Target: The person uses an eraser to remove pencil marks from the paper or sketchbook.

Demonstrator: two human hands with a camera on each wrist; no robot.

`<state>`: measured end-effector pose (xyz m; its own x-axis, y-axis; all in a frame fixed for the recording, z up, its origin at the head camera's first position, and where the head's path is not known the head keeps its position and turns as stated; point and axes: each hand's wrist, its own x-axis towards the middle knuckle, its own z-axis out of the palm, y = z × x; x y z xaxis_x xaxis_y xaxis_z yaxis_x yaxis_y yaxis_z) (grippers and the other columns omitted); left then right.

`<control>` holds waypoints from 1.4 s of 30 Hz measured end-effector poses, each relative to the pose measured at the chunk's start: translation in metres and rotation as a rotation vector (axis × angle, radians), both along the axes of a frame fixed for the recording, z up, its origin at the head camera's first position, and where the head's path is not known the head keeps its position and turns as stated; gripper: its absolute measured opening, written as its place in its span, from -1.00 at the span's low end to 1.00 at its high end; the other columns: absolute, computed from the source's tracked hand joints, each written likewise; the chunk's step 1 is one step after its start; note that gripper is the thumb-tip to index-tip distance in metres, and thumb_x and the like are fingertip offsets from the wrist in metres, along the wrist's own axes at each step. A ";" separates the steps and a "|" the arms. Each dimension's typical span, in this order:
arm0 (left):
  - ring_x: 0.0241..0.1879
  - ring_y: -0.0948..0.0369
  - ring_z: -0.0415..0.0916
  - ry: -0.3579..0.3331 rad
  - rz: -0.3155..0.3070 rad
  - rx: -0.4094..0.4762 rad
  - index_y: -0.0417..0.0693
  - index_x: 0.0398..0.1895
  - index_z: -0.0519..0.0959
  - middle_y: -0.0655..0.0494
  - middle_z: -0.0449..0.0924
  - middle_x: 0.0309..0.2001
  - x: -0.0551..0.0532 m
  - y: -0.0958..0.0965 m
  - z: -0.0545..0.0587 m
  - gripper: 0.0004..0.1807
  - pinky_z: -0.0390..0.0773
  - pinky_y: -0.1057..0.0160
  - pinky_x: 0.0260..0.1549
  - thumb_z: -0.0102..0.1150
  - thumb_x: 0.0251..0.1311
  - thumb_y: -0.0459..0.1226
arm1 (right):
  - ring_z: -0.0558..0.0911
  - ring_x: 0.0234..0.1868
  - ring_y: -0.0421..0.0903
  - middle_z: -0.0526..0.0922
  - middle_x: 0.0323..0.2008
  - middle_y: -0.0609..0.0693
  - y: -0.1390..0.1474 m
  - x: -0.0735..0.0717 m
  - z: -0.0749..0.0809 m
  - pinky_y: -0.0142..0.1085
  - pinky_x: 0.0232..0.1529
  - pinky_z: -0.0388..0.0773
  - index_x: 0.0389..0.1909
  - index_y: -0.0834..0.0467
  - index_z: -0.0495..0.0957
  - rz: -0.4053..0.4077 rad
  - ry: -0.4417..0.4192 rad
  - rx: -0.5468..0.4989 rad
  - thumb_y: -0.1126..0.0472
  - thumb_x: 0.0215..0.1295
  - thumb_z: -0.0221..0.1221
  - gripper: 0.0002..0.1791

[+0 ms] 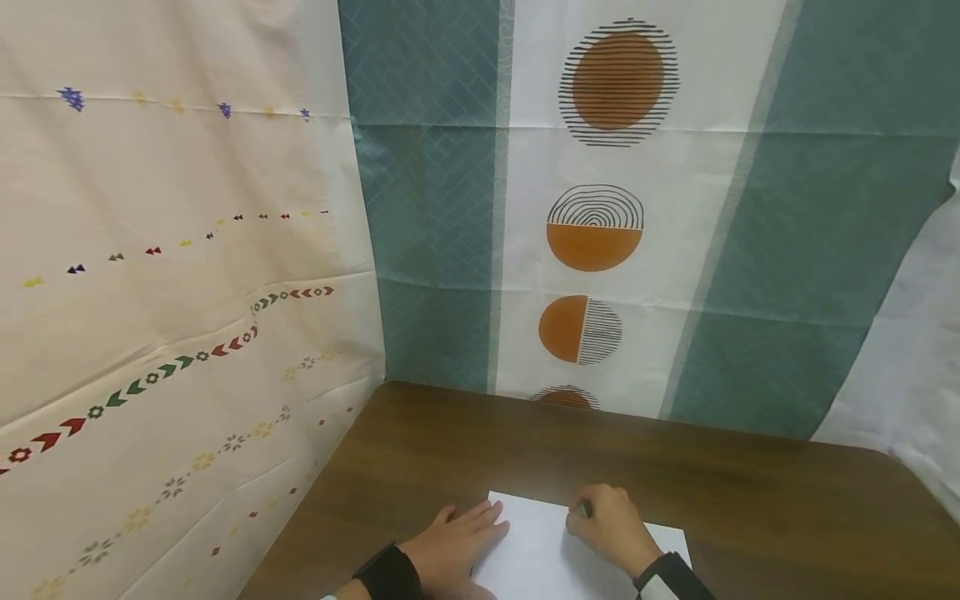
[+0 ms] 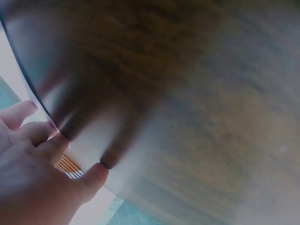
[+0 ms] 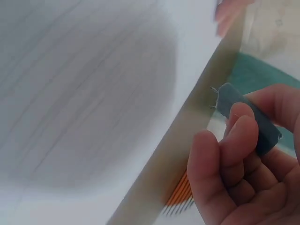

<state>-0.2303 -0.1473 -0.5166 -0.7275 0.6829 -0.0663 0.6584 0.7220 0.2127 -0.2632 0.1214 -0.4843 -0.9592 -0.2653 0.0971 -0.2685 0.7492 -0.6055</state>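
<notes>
A white sheet of paper (image 1: 532, 542) lies on the brown table at the front. My left hand (image 1: 453, 546) rests on its left edge, fingers spread; the left wrist view shows the fingertips (image 2: 96, 174) at the tabletop and paper edge. Above the sheet's upper part, my right hand (image 1: 609, 527) pinches a small dark blue-grey block (image 3: 248, 117) that looks like an eraser, with crumbs or threads at its ends. Faint grey diagonal streaks cross the paper (image 3: 84, 103) in the right wrist view. Whether the block touches the paper is unclear.
The wooden table (image 1: 465, 442) reaches back to a hanging green and white cloth (image 1: 427, 208) with orange circles. A cream patterned cloth (image 1: 172, 308) hangs along the left side. Black bands (image 1: 390, 573) wrap both wrists.
</notes>
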 end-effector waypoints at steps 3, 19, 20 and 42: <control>0.37 0.16 -0.18 0.016 -0.015 0.002 0.09 0.39 0.15 0.07 -0.04 0.44 -0.001 0.003 0.000 0.01 0.17 -0.39 0.03 -0.13 -0.05 0.47 | 0.35 -0.57 -0.15 0.44 -0.65 -0.12 -0.012 0.001 -0.001 -0.26 -0.62 0.30 -0.54 0.05 0.58 0.033 -0.001 -0.028 0.26 -0.11 0.24 -0.94; 0.36 0.16 -0.15 0.077 -0.044 -0.022 0.10 0.37 0.18 0.06 0.00 0.43 -0.003 0.016 -0.006 0.00 0.25 -0.34 0.01 -0.10 -0.06 0.47 | 0.34 -0.62 -0.30 0.40 -0.69 -0.26 -0.038 0.016 -0.039 -0.32 -0.55 0.40 -0.56 0.03 0.56 0.216 0.063 -0.031 0.25 -0.15 0.18 -0.93; 0.36 0.17 -0.15 0.078 -0.042 -0.025 0.10 0.37 0.18 0.07 0.00 0.43 -0.003 0.016 -0.005 -0.01 0.25 -0.33 0.01 -0.10 -0.07 0.46 | 0.34 -0.63 -0.29 0.40 -0.69 -0.25 -0.037 0.016 -0.039 -0.32 -0.56 0.39 -0.57 0.03 0.55 0.211 0.060 -0.021 0.25 -0.16 0.18 -0.94; 0.36 0.15 -0.15 0.035 -0.009 -0.008 0.09 0.38 0.16 0.07 -0.02 0.43 0.000 0.000 0.001 -0.01 0.20 -0.39 0.00 -0.05 -0.06 0.44 | 0.36 -0.56 -0.13 0.41 -0.63 -0.09 0.074 0.018 -0.021 -0.19 -0.49 0.41 -0.57 0.10 0.45 -0.121 -0.091 0.147 0.29 -0.12 0.20 -0.89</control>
<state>-0.2306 -0.1473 -0.5160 -0.7235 0.6888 -0.0463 0.6716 0.7177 0.1840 -0.2450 0.1954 -0.5056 -0.9881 -0.1523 -0.0229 -0.1201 0.8548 -0.5049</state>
